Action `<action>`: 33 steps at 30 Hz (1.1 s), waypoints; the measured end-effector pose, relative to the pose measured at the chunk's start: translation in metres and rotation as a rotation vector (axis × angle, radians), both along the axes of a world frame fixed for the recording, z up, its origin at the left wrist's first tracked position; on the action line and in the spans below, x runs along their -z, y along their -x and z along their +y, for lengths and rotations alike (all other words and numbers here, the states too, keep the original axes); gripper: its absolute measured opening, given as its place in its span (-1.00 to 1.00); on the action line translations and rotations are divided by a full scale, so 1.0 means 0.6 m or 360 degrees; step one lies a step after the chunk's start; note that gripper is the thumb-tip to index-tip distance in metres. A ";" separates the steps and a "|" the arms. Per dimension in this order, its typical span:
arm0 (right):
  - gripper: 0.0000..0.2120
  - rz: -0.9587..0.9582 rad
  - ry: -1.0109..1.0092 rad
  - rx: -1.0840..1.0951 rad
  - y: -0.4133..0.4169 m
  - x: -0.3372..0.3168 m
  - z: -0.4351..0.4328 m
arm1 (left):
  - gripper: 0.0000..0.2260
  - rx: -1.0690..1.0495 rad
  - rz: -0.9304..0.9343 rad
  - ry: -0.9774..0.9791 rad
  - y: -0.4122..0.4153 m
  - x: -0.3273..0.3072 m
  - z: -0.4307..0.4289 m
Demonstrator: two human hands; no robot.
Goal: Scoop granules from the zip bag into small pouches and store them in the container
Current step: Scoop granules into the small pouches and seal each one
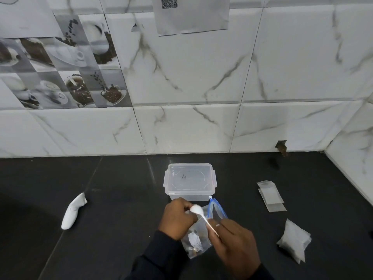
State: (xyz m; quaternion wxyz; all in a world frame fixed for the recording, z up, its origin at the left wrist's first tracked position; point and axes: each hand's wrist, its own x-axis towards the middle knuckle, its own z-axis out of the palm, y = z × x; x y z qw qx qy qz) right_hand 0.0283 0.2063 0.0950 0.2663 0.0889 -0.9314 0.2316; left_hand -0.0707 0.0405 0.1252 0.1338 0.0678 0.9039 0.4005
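Note:
My left hand (177,218) pinches the top of a small clear pouch (196,242) with white granules at its bottom. My right hand (234,242) holds a white plastic spoon (198,211) by its handle, its bowl heaped with white granules at the pouch's mouth, beside my left fingers. Right behind the spoon stands the zip bag (217,209) with a blue zipper, its mouth open. A clear plastic container (190,181) with its lid on sits just beyond the hands.
Filled pouches of white granules (294,240) lie at the right. Empty flat pouches (271,196) lie further back on the right. A white handheld device (73,211) rests on the dark countertop (121,199) at the left. The tiled wall (201,87) closes the back and right.

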 end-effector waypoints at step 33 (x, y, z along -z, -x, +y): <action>-0.87 -0.0484 0.1067 0.0137 0.058 -0.090 0.084 | -0.84 -0.0135 -0.0094 -0.0372 -0.015 -0.033 -0.002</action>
